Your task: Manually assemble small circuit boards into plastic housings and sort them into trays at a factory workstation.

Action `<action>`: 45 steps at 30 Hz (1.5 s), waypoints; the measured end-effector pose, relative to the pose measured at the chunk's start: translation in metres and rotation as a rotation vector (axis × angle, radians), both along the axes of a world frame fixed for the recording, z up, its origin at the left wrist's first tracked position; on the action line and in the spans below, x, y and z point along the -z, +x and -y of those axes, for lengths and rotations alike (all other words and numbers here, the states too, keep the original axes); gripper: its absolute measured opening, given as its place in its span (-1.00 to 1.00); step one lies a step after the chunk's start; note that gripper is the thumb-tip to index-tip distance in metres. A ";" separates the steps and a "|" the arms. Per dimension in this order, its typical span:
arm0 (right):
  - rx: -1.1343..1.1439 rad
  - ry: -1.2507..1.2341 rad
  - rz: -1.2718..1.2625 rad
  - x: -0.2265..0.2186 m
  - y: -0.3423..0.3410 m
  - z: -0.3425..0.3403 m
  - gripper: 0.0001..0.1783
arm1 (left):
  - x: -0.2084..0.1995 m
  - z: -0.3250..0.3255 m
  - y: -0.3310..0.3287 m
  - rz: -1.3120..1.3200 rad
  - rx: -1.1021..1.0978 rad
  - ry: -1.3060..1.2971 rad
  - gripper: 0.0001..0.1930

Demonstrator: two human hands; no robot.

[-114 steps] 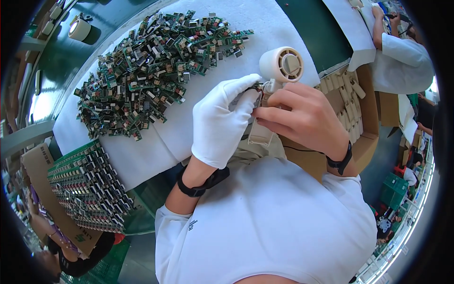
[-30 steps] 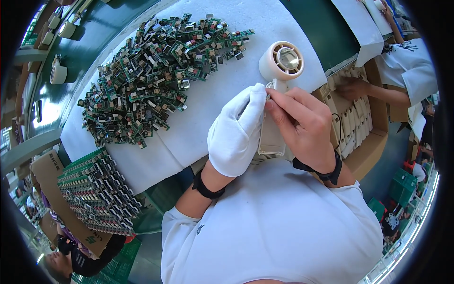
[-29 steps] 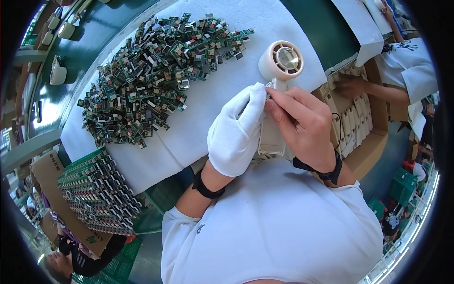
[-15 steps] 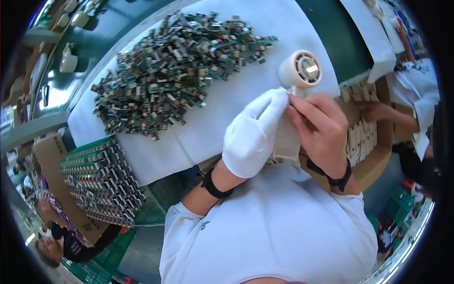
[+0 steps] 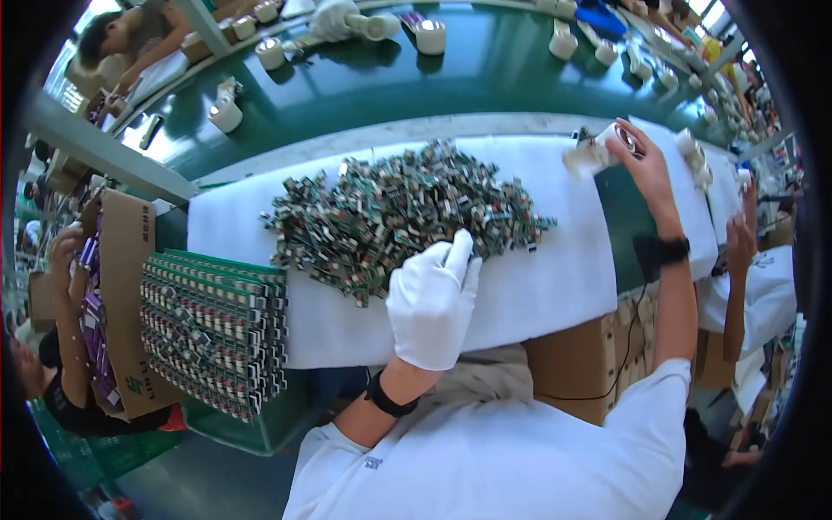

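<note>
Gripping right hand [image 5: 646, 165]: fingers curled round white fan [image 5: 610, 139].
Gloved left hand [image 5: 433, 303]: at circuit-board pile [image 5: 416, 208]; can't tell whether it's pinching anything.

Bright here, with glare on the long glossy green tabletop [image 5: 347, 87]. The round-headed cream plastic fan [image 5: 591, 157] blurs; outer edges bow.

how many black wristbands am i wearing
2: left wristband behind your gloved left hand at the circuit-board pile; right wristband behind your right hand, holding a white device.
</note>
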State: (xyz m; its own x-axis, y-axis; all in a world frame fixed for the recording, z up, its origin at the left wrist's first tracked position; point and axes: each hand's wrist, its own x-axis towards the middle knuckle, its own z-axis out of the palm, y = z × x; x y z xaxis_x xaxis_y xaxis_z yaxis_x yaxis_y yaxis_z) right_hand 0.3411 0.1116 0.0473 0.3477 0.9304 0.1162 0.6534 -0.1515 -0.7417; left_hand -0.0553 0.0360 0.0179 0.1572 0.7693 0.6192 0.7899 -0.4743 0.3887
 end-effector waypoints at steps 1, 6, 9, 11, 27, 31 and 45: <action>0.124 -0.010 0.156 0.007 0.017 -0.025 -0.30 | 0.001 -0.001 0.000 0.017 -0.003 0.029 -0.61; -0.001 0.083 0.368 0.042 -0.037 -0.141 -0.18 | 0.006 0.000 0.000 -0.065 -0.040 0.086 -0.60; -0.147 0.049 0.323 0.013 -0.080 -0.181 -0.18 | 0.005 0.003 -0.004 -0.015 -0.021 0.113 -0.58; -0.196 0.052 0.395 0.000 -0.092 -0.213 -0.19 | 0.009 0.003 -0.004 0.030 0.052 0.145 -0.53; 0.359 -0.354 0.682 0.012 -0.047 -0.329 -0.14 | -0.003 -0.007 -0.021 0.175 0.548 -0.191 -0.43; 0.306 -0.291 0.913 0.045 0.019 -0.321 -0.19 | -0.006 -0.014 -0.017 0.254 0.606 -0.158 -0.44; -0.128 0.143 0.316 0.008 -0.014 -0.167 -0.21 | -0.005 0.002 -0.011 0.412 0.495 -0.104 -0.58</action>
State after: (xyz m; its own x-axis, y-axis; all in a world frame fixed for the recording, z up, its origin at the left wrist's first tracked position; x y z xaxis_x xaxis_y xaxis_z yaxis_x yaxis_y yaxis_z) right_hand 0.3274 0.2784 0.0397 0.1561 0.9306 0.3312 0.8606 0.0364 -0.5080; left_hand -0.0664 0.0341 0.0225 0.2744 0.7256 0.6310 0.2640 -0.6878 0.6761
